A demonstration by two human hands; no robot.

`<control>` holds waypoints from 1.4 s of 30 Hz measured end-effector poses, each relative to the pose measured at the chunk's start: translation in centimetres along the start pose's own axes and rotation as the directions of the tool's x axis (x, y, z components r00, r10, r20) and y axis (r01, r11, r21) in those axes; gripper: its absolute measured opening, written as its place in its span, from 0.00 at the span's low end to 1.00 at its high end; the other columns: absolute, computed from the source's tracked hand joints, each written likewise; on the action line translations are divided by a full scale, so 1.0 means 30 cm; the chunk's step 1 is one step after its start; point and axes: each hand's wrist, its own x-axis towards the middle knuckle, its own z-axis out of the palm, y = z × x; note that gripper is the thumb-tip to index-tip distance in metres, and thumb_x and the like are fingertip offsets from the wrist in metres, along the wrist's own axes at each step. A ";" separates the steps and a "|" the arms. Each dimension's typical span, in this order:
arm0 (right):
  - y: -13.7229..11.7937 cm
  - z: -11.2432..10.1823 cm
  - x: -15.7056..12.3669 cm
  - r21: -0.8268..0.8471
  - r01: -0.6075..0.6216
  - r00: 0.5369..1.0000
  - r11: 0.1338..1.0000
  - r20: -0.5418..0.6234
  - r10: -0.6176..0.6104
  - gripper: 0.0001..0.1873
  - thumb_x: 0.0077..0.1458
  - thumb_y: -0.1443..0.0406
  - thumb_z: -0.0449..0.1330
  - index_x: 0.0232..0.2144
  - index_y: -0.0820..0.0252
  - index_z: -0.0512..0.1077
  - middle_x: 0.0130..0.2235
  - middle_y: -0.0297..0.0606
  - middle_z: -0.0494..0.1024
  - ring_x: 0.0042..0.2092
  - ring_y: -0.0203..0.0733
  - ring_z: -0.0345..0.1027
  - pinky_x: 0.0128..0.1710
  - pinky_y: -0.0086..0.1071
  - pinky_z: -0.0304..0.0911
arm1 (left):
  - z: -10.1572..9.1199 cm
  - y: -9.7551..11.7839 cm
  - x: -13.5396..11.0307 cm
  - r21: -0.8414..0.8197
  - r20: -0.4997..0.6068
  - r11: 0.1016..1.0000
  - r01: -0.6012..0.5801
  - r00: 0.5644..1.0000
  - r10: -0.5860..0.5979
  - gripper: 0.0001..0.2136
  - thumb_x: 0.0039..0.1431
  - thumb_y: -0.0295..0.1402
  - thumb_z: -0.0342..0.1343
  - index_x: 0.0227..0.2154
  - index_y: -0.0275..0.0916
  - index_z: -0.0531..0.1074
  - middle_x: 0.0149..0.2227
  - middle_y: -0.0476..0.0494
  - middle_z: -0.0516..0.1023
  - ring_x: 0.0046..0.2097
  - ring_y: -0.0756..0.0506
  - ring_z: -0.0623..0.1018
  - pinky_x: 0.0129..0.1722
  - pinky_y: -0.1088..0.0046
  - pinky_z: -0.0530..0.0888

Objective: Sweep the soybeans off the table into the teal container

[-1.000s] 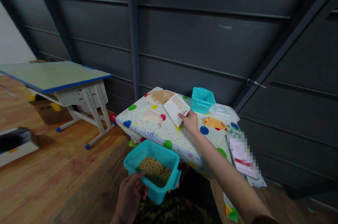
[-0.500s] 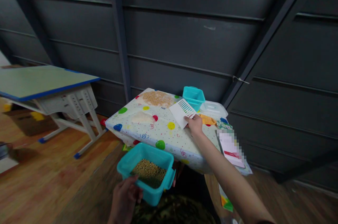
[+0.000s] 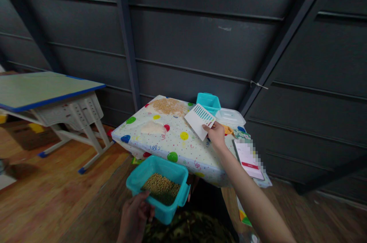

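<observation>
My left hand (image 3: 134, 216) grips the near side of a teal plastic box (image 3: 159, 187) filled with yellowish beans, held below the table's front edge. My right hand (image 3: 215, 134) is stretched over the table and pinches a white slotted scraper (image 3: 199, 119), lifted and tilted above the cloth. On the dotted tablecloth (image 3: 172, 141) lie a heap of beans (image 3: 168, 106) at the far corner and a pale heap of grains (image 3: 153, 128) nearer the left edge.
A second teal box (image 3: 208, 102) and a clear lid (image 3: 230, 117) stand at the table's back. An orange cloth (image 3: 228, 130) and a phone (image 3: 248, 153) lie at the right. A grey desk (image 3: 48, 94) stands left. Dark panelled wall behind, wooden floor below.
The scraper has been lifted and drawn back a little from the far bean heap toward the table's middle. The view has swung to the right. The teal box stays in my left hand.
</observation>
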 end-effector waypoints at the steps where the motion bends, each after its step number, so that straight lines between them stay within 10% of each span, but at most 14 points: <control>1: -0.018 -0.006 0.001 -0.015 -0.009 1.000 1.000 -0.005 0.009 0.13 0.54 0.60 0.64 0.40 0.61 0.80 0.42 0.47 0.88 0.38 0.50 0.81 0.40 0.38 0.71 | 0.000 -0.002 -0.001 0.001 0.003 1.000 -0.014 1.000 0.014 0.18 0.37 0.41 0.78 0.14 0.40 0.74 0.13 0.51 0.72 0.15 0.47 0.72 0.13 0.73 0.67; 12: -0.079 0.026 0.004 -0.666 0.130 0.991 0.734 0.107 -0.079 0.11 0.69 0.68 0.56 0.49 0.61 0.77 0.38 0.45 0.84 0.36 0.46 0.73 0.34 0.33 0.48 | -0.019 -0.027 0.018 0.012 0.025 1.000 -0.007 1.000 0.007 0.19 0.34 0.44 0.80 0.16 0.38 0.77 0.15 0.49 0.74 0.15 0.48 0.72 0.13 0.74 0.66; 42: -0.048 0.030 -0.020 -0.536 0.156 0.987 0.830 0.126 -0.104 0.11 0.70 0.65 0.56 0.46 0.59 0.79 0.38 0.44 0.85 0.39 0.48 0.76 0.36 0.32 0.55 | 0.039 -0.001 -0.056 0.077 0.016 0.996 -0.037 0.999 0.036 0.20 0.40 0.44 0.78 0.17 0.39 0.73 0.14 0.51 0.73 0.15 0.49 0.71 0.13 0.75 0.66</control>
